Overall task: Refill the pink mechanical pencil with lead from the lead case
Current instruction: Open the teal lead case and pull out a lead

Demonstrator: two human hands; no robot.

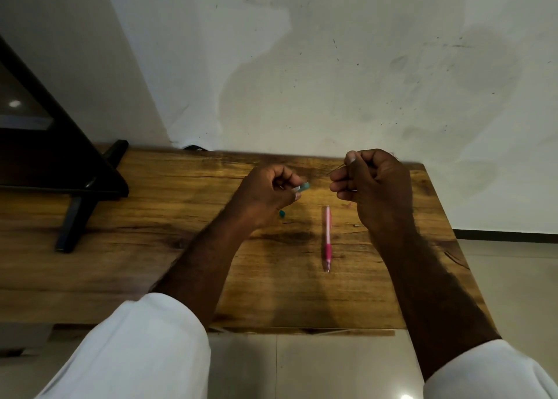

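The pink mechanical pencil lies on the wooden table, its tip pointing toward me, between my two hands. My left hand is raised above the table and pinches the small teal lead case at its fingertips. A small teal piece, perhaps the case's cap, lies on the table just under that hand. My right hand is held up to the right of the pencil, with thin leads pinched between thumb and fingers; one tip pokes out to the left.
A black monitor stand and the screen's lower edge occupy the table's left part. A stained white wall rises right behind the table. The table's right edge drops to a tiled floor.
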